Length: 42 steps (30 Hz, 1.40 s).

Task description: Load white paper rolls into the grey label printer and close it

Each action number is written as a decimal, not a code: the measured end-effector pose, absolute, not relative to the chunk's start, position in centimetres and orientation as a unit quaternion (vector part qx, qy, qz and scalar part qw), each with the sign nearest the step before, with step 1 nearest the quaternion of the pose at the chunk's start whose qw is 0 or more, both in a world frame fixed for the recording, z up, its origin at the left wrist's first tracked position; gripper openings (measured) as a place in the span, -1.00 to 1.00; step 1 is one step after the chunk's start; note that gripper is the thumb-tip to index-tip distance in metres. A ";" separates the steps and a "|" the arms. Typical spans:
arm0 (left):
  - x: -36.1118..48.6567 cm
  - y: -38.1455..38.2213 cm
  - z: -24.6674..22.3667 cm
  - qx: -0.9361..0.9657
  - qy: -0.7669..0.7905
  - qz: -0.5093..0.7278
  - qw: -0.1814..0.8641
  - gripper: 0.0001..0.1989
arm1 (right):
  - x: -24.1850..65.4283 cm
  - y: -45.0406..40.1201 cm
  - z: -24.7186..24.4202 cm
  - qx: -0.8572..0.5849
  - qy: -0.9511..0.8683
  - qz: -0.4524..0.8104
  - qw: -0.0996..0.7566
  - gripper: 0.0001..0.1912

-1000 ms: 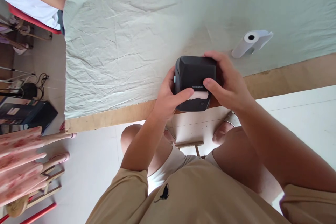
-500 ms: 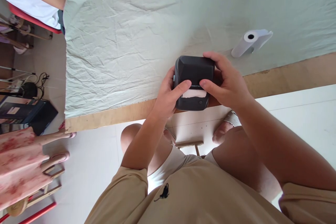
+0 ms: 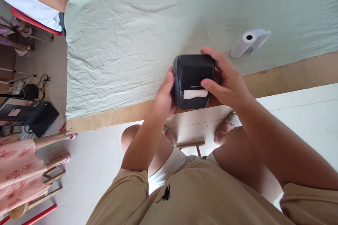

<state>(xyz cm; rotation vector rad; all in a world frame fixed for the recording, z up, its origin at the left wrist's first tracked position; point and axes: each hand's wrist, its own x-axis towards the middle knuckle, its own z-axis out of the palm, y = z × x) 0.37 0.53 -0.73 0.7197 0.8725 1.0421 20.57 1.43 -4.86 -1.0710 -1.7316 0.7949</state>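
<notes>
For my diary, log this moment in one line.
Left hand, right hand: holding boxy black plastic device; white cylindrical paper roll: on pale-green cloth

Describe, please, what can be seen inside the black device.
A white paper strip sticks out of the black device. Its casing covers the rest, so anything else inside cannot be seen.

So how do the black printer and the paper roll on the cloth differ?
The printer is black and boxy; the roll is white and cylindrical. The left hand and right hand hold the printer; the roll stands untouched on the cloth. Both show a loose end of pale paper.
</notes>
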 end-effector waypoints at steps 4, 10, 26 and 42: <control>0.3 0.5 -0.9 0.329 0.385 0.482 0.715 -0.58 | 20.5 1.3 -5.0 -0.426 -0.705 0.321 0.468 -0.27; 0.4 0.8 -1.4 0.291 0.430 0.507 0.688 -0.59 | 20.7 1.0 -4.2 -0.425 -0.713 0.321 0.455 -0.21; 0.3 1.1 -1.9 0.264 0.428 0.511 0.698 -0.61 | 18.1 1.9 -0.2 -0.456 -0.601 0.157 0.637 -0.69; 0.7 1.0 -0.7 0.302 0.417 0.459 0.724 -0.40 | 20.2 1.9 3.4 -0.533 -0.798 0.124 0.253 -0.71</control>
